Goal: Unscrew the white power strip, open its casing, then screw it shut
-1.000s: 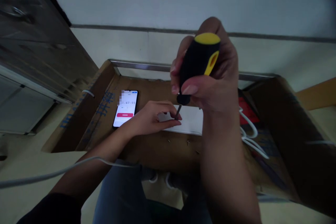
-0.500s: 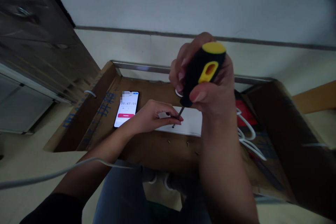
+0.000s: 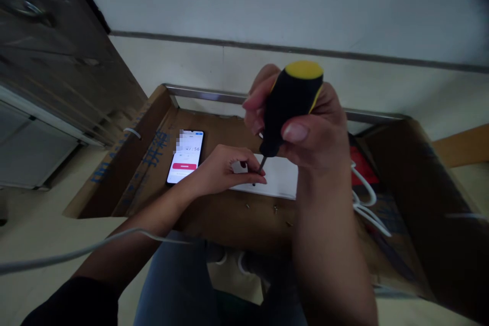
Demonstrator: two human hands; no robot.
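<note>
My right hand (image 3: 317,127) is wrapped round the black and yellow handle of a screwdriver (image 3: 292,102), held steeply with its shaft pointing down. The thumb and fingers of my left hand (image 3: 229,170) pinch together about the lower shaft, steadying it over a flat white casing (image 3: 280,178). A dark hole or screw head shows on the casing just below those fingertips; the blade's very tip is hard to make out. Several small screws (image 3: 275,209) lie on the cardboard in front of the casing.
A phone (image 3: 186,158) showing a running timer lies left of my left hand. The cardboard surface (image 3: 229,219) has raised flaps at both sides. White cable (image 3: 369,209) and a red item (image 3: 361,165) lie on the right. A metal rail (image 3: 210,94) runs behind, before the wall.
My right hand has turned the screwdriver handle, so its yellow side inset no longer faces me, and its fingers have shifted their grip. My left hand keeps its pinch at the shaft.
</note>
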